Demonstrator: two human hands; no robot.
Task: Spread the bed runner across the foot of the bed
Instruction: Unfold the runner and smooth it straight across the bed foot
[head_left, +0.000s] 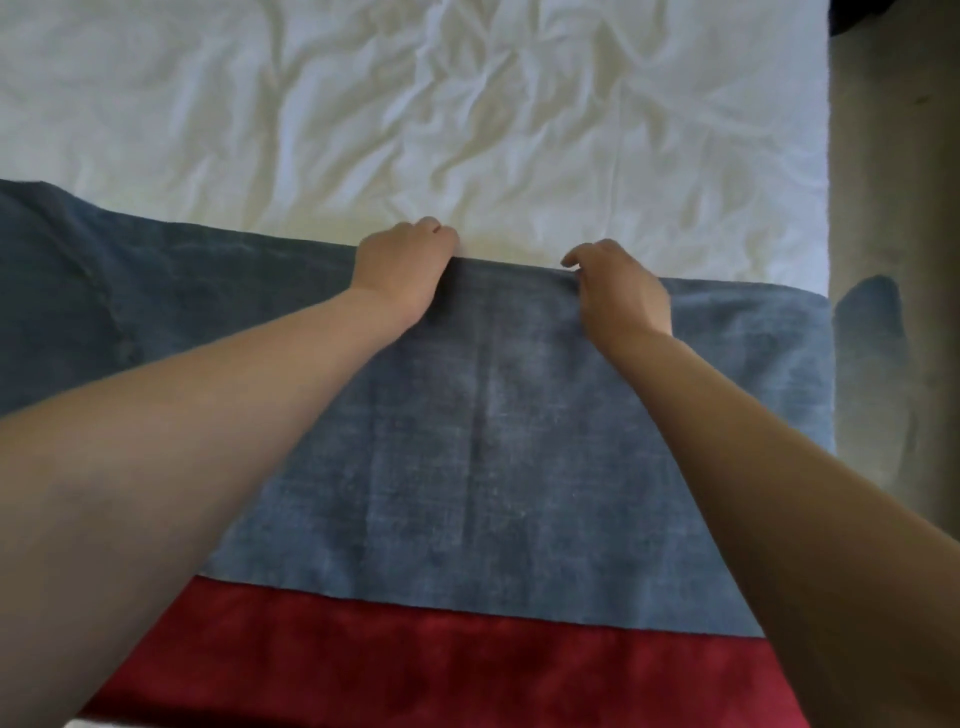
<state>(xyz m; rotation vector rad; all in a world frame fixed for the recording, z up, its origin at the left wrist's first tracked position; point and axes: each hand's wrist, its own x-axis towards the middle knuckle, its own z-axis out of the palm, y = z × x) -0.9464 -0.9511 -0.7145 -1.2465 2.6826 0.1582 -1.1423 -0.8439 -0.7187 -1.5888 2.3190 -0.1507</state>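
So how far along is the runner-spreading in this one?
Mostly done: the blue bed runner lies across the white sheet, right end draped over the side. In hand: left hand and right hand grip its far edge. Left: smoothing the creases toward its left end.

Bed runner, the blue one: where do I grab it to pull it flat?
Pinch the bed runner along its far long edge, reaching over from the near side, as the left hand and right hand do. That edge lies straight and free on the white sheet, so it should lift easily.
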